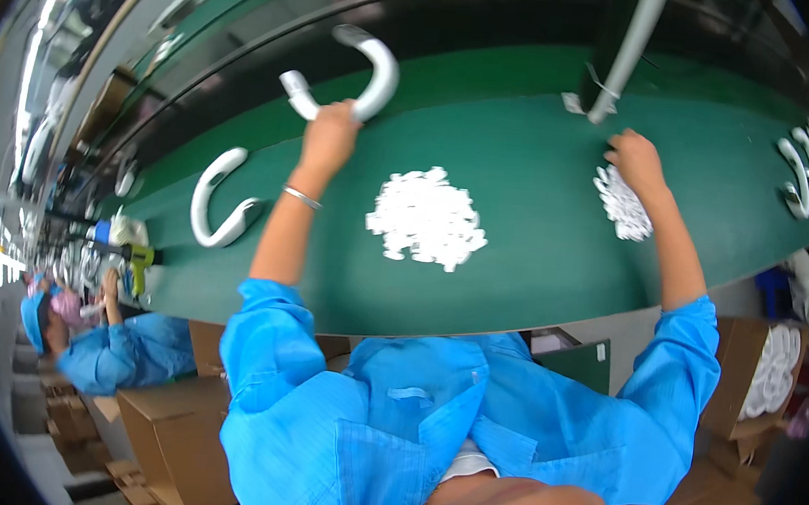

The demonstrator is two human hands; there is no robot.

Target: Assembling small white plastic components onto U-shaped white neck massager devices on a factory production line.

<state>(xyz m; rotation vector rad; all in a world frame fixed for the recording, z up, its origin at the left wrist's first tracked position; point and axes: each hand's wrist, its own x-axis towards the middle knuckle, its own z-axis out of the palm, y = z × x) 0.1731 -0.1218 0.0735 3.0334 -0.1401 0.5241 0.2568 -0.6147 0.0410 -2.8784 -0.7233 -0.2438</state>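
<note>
My left hand (331,136) is closed around the bottom of a white U-shaped plastic piece (379,79), lifted over the far side of the green table, its ends pointing away from me. On the right, my right hand (637,160) hovers at the far edge of a small pile of white parts (624,206). Its fingers are bent together, and whatever they hold is hidden. Between my arms lies a bigger heap of small white pieces (427,218). Another white U-shaped piece (205,199) rests on the table left of my left forearm.
Several white curved pieces (797,181) lie at the table's right end. A pale post (630,56) stands at the far edge of the green table (517,291). To the left are a yellow-green power tool (139,263) and a co-worker in blue (131,354). Cardboard boxes (179,435) stand below.
</note>
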